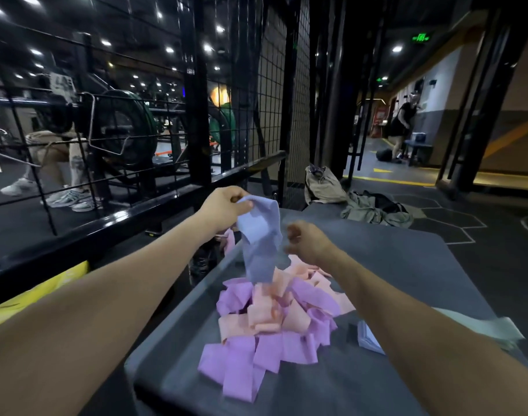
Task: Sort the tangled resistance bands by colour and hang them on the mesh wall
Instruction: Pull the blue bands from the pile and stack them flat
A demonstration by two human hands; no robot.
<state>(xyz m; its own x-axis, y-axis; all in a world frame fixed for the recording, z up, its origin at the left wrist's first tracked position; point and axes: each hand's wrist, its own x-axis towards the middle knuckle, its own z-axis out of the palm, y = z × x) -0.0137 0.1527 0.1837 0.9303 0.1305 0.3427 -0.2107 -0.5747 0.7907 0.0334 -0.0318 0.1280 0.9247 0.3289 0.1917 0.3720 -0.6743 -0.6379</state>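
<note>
I am pinching the lavender band (pixel 261 235) in my left hand (pixel 223 207) above the pile (pixel 271 319) on the grey table (pixel 392 265) — right hand (pixel 306 241) curled, grip blurred, cannot tell. I should be lifting slowly — snags likely.

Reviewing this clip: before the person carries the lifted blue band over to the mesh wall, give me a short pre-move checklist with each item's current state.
1. Left hand has a firm hold on the blue band: ok, its top end is pinched.
2. Blue band free of the pile: not ok, its lower end reaches into the pink and purple bands.
3. Right hand helping to separate it: cannot tell, blurred, fingers curled beside the band.
4. Only one colour lifted: ok, just blue.
5. Mesh wall nearby: ok, ahead past the grey surface.
6. Free hook there: cannot tell.
</note>
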